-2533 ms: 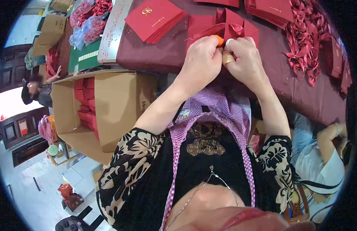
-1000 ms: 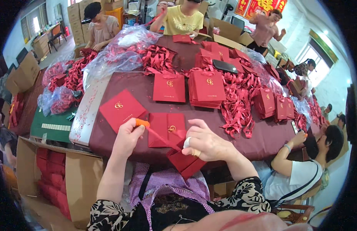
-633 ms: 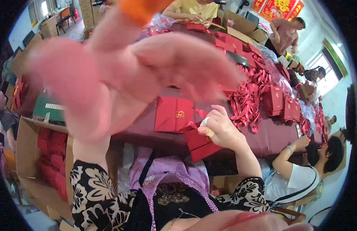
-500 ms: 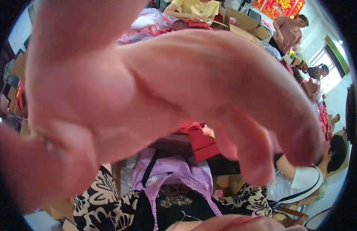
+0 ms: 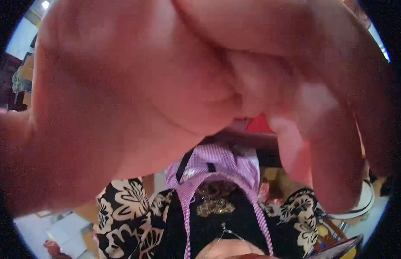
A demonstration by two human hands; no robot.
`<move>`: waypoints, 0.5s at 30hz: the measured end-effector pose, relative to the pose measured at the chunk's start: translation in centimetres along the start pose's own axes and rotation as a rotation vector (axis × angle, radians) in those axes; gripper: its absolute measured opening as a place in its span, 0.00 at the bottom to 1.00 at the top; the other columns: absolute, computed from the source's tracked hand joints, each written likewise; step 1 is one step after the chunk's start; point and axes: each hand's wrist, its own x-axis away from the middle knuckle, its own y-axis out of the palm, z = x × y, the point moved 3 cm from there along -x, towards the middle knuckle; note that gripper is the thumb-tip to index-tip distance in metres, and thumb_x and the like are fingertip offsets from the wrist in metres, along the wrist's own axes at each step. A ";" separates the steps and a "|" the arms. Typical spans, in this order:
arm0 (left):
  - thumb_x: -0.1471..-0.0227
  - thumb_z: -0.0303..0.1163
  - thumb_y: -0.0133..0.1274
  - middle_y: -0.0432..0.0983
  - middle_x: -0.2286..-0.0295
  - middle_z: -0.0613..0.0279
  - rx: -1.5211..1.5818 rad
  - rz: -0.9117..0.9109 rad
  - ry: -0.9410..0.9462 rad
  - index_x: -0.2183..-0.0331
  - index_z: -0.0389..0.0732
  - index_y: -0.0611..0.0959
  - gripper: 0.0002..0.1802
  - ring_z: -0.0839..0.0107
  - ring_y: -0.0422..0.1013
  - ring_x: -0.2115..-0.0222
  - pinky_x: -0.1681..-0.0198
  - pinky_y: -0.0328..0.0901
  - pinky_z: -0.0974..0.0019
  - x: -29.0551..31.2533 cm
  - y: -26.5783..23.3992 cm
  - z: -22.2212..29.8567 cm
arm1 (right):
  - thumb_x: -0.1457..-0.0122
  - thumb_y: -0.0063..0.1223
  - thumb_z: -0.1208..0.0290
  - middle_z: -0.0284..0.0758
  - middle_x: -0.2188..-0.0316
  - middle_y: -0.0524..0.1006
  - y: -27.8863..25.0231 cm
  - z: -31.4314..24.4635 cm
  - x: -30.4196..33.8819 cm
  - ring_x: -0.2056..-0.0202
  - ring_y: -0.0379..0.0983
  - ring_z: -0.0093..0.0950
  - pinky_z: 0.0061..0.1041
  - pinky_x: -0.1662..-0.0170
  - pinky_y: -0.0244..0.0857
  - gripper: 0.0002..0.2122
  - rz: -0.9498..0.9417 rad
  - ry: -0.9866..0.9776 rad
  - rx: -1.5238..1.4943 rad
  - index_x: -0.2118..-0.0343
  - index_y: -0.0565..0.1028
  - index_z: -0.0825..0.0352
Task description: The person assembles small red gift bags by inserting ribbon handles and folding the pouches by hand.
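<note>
My left hand fills most of the view, very close up and slightly blurred, with its forearm at the left side. Its fingers bend loosely downward on the right, with gaps between some of them. Nothing shows in its grasp. Whether it touches anything above the picture is hidden. My right hand is not in view. Below the left hand, part of a red item shows behind the fingers, its kind hidden. My purple checked apron hangs over a black top with cream-flowered sleeves.
Behind my right sleeve is a brown cardboard box. At the right edge, part of a white garment with a dark stripe shows beside a wooden seat. The raised hand covers the far side of the room.
The left hand has come closer and now covers more of the picture, hiding the co-workers and far table. Its fingers have shifted right. The view of my apron has moved slightly right.
</note>
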 end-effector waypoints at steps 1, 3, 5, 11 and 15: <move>0.43 0.52 0.43 0.75 0.64 0.50 0.003 -0.009 -0.006 0.50 0.33 0.68 0.32 0.69 0.72 0.68 0.63 0.67 0.67 0.0 0.1 -0.1 | 0.45 0.55 0.70 0.34 0.75 0.74 0.4 0.2 -0.1 0.67 0.69 0.37 0.40 0.48 0.56 0.05 0.024 -0.026 0.000 0.74 0.73 0.64; 0.43 0.51 0.44 0.75 0.64 0.51 0.009 -0.024 -0.017 0.51 0.33 0.70 0.31 0.69 0.72 0.68 0.63 0.67 0.67 -0.1 0.2 -0.3 | 0.45 0.55 0.71 0.33 0.75 0.75 0.8 0.5 -0.1 0.68 0.70 0.36 0.37 0.50 0.57 0.05 0.001 -0.015 -0.002 0.75 0.73 0.65; 0.43 0.50 0.44 0.76 0.65 0.51 0.005 -0.027 -0.031 0.52 0.32 0.71 0.30 0.69 0.72 0.68 0.63 0.67 0.67 0.1 0.2 -0.4 | 0.45 0.55 0.71 0.33 0.75 0.75 1.3 0.5 -0.2 0.68 0.70 0.35 0.35 0.52 0.58 0.05 0.000 -0.053 -0.055 0.75 0.73 0.65; 0.43 0.47 0.46 0.76 0.65 0.52 -0.051 0.249 -0.194 0.55 0.31 0.75 0.27 0.69 0.72 0.69 0.64 0.67 0.67 3.0 -1.9 -5.1 | 0.45 0.55 0.66 0.34 0.77 0.73 2.2 -0.1 -0.7 0.69 0.70 0.35 0.34 0.55 0.59 0.08 0.023 -0.079 -0.075 0.74 0.75 0.64; 0.42 0.27 0.49 0.78 0.68 0.65 -0.251 0.395 -0.591 0.61 0.32 0.81 0.11 0.81 0.71 0.67 0.61 0.66 0.75 7.0 -2.5 -13.8 | 0.44 0.54 0.65 0.35 0.78 0.74 2.6 -0.9 -1.4 0.71 0.70 0.37 0.33 0.60 0.62 0.09 -0.036 -0.153 -0.217 0.75 0.74 0.66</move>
